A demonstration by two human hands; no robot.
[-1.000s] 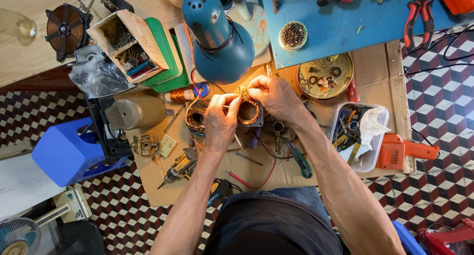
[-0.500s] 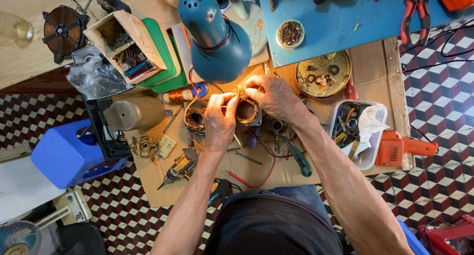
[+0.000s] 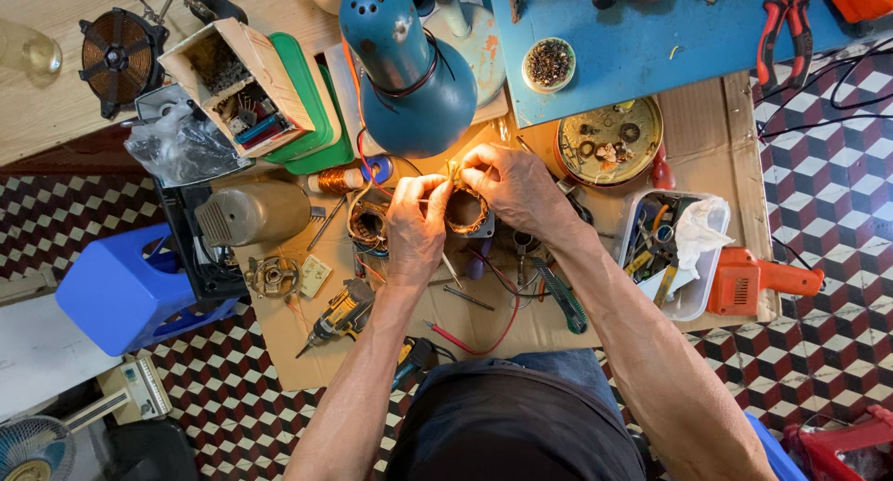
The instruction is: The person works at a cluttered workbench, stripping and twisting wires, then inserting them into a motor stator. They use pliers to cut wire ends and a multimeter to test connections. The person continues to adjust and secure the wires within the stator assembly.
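Both my hands meet over a round motor stator (image 3: 465, 211) wound with copper wire, lit by a blue desk lamp (image 3: 409, 67) just above it. My left hand (image 3: 416, 225) grips the stator's left side. My right hand (image 3: 516, 188) pinches the wire at its upper rim. A second copper-wound stator (image 3: 369, 225) lies just left of my left hand on the cardboard sheet (image 3: 707, 127).
A copper wire spool (image 3: 335, 180), a metal motor housing (image 3: 251, 213), a yellow drill (image 3: 339, 313), a round tin of parts (image 3: 609, 141), a white tool tray (image 3: 674, 253), an orange power tool (image 3: 753, 281), red pliers (image 3: 781, 25) and a blue stool (image 3: 126, 290) surround the work.
My hands stay on the stator with only small finger movements at its top. The view has shifted slightly.
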